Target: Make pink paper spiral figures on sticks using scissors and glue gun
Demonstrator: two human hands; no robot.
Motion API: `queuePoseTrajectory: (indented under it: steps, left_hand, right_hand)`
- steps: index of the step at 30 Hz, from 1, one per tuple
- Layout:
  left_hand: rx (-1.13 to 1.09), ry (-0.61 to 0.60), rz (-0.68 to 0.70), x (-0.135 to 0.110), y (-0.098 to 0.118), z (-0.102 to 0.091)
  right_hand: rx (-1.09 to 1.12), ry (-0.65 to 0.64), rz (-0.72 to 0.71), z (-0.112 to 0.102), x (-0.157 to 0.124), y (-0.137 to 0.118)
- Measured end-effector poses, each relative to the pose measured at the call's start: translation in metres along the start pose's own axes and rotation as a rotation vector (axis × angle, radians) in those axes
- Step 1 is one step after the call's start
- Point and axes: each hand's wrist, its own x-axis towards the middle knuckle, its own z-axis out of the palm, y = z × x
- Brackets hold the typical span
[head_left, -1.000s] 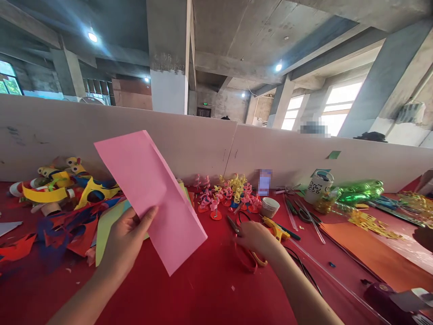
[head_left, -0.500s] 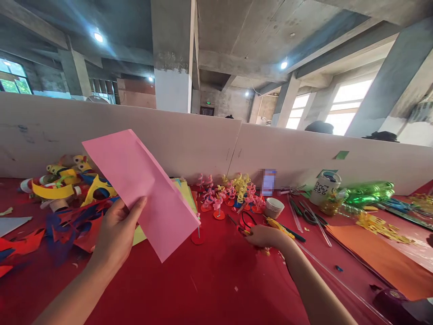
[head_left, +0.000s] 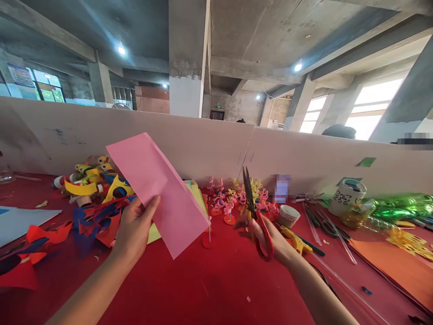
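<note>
Pinched between the thumb and fingers of my left hand [head_left: 137, 223] is a folded sheet of pink paper [head_left: 158, 189], held up and tilted above the table. My right hand [head_left: 259, 230] has hold of scissors [head_left: 252, 203] with red handles; their dark blades point upward and stand slightly apart. Behind the scissors are several small pink and yellow paper figures [head_left: 230, 205] on round bases, partly covered by the blades. A white paper cup [head_left: 288, 215] is just beyond my right wrist. Yellow and green paper sheets [head_left: 196, 196] lie partly hidden behind the pink paper.
Red and blue cut paper scraps [head_left: 98, 221] lie at left, near yellow paper figures [head_left: 89, 174]. On the right are orange sheets [head_left: 395, 266], green plastic bottles [head_left: 402, 205], a white lettered container [head_left: 347, 198] and dark-handled scissors [head_left: 333, 225]. A white partition [head_left: 196, 144] runs along the back.
My right hand has lifted the scissors off the table, blades now upward. The pink paper stays in my left hand. The whole view has shifted slightly to the left.
</note>
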Motion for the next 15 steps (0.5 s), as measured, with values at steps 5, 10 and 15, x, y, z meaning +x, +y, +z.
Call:
queuePoseTrajectory:
  steps: [5, 10, 15]
  left_hand:
    - [-0.172, 0.015, -0.058, 0.007, 0.004, -0.003]
    - [-0.229, 0.116, 0.019, 0.014, 0.009, -0.009]
    - [-0.221, 0.09, 0.04, 0.014, 0.002, -0.01]
  right_hand:
    - [-0.001, -0.304, 0.057, 0.018, -0.012, -0.01]
    - [-0.068, -0.394, 0.162, 0.035, -0.02, -0.019]
    - [-0.167, -0.372, 0.155, 0.044, -0.025, -0.013]
